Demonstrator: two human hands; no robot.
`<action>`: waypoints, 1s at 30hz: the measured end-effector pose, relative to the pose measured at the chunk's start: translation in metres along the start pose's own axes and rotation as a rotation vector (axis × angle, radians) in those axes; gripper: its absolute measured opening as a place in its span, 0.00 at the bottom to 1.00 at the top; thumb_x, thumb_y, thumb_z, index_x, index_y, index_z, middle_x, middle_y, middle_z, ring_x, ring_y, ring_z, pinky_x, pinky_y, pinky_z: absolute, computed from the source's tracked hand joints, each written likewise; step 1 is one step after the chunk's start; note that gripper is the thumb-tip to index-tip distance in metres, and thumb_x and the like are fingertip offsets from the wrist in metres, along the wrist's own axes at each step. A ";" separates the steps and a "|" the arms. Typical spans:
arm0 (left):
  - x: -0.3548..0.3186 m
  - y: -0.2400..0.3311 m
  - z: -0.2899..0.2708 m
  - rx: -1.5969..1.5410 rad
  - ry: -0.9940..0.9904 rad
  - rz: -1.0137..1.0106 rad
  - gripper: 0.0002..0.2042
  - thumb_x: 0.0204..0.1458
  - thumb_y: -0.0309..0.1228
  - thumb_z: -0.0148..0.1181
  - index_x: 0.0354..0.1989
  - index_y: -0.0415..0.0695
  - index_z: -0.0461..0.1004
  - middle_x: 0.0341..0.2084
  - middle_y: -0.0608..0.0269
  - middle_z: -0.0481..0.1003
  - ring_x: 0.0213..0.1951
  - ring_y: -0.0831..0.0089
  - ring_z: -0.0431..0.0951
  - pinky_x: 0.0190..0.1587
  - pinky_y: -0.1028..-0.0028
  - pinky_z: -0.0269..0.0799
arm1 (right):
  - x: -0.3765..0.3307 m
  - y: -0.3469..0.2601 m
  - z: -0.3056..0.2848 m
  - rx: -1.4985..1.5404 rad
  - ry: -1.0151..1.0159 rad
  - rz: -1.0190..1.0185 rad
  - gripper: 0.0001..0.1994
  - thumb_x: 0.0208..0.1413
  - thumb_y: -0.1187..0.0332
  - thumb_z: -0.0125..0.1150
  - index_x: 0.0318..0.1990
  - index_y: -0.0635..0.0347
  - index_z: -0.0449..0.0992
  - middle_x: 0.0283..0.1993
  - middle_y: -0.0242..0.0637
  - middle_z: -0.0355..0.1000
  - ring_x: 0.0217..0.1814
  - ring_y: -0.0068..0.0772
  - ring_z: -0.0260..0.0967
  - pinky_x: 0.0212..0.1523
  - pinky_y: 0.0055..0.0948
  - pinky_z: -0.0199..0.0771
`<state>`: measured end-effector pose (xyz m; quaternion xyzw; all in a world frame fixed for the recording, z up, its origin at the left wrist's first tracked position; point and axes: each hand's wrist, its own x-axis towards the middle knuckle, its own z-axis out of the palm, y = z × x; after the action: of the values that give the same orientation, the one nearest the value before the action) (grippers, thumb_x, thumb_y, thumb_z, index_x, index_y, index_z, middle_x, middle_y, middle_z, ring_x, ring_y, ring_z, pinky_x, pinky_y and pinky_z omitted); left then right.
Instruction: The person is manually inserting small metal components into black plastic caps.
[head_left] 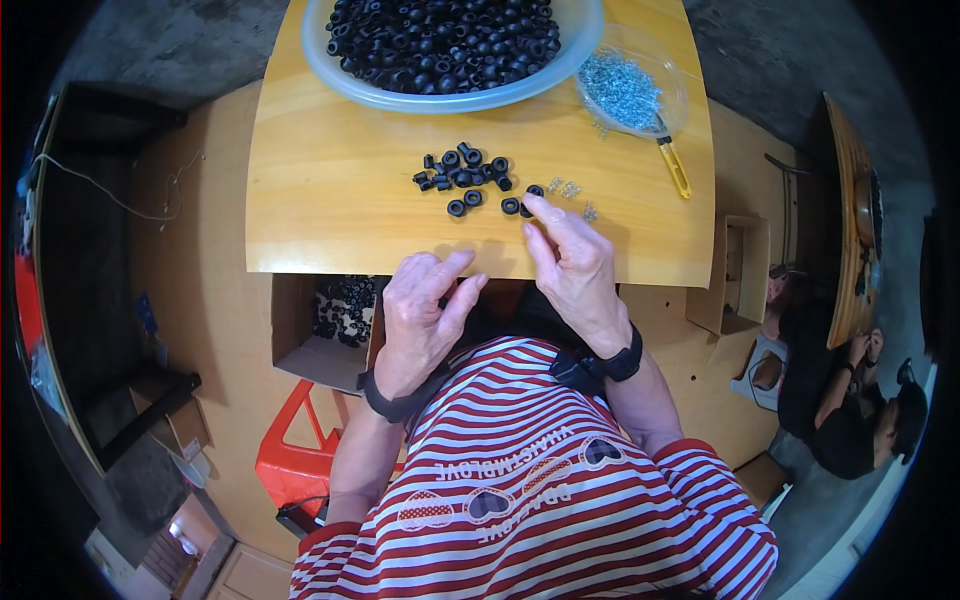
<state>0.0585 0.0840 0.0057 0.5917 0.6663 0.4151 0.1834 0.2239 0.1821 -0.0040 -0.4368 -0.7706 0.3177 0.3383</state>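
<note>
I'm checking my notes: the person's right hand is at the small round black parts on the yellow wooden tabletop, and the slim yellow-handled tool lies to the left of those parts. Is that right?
Not quite: the slim yellow-handled tool lies to the right of the small round black parts, as the head view shows. The right hand is indeed at those parts on the yellow wooden tabletop.

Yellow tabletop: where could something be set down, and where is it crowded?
Bare: left of the black pieces; the front-right corner, nearer than the yellow cutter. Crowded: the far side, under bowl and dish, and around the right hand.
</note>
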 end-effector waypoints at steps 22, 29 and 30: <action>0.003 0.008 0.008 -0.581 -0.103 -0.178 0.15 0.50 0.18 0.63 0.48 0.35 0.76 0.37 0.57 0.79 0.40 0.73 0.78 0.45 0.76 0.73 | -0.018 -0.014 -0.011 0.409 -0.085 -0.018 0.12 0.51 0.79 0.66 0.43 0.60 0.73 0.22 0.27 0.68 0.19 0.14 0.63 0.19 0.18 0.61; 0.000 0.011 0.010 -0.928 -0.108 -0.299 0.16 0.50 0.16 0.63 0.49 0.35 0.76 0.40 0.58 0.78 0.42 0.75 0.78 0.49 0.76 0.73 | -0.020 -0.017 -0.010 0.435 -0.154 -0.083 0.14 0.48 0.81 0.66 0.43 0.58 0.73 0.23 0.28 0.68 0.20 0.15 0.65 0.19 0.19 0.64; -0.001 0.010 0.010 -0.927 -0.108 -0.300 0.16 0.50 0.16 0.63 0.49 0.35 0.76 0.40 0.58 0.78 0.42 0.75 0.78 0.49 0.76 0.73 | -0.020 -0.017 -0.010 0.430 -0.172 -0.076 0.14 0.48 0.81 0.66 0.42 0.58 0.74 0.23 0.29 0.68 0.20 0.17 0.65 0.19 0.19 0.64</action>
<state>0.0725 0.0861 0.0073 0.3658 0.4788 0.6056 0.5197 0.2321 0.1595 0.0103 -0.2966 -0.7271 0.4977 0.3683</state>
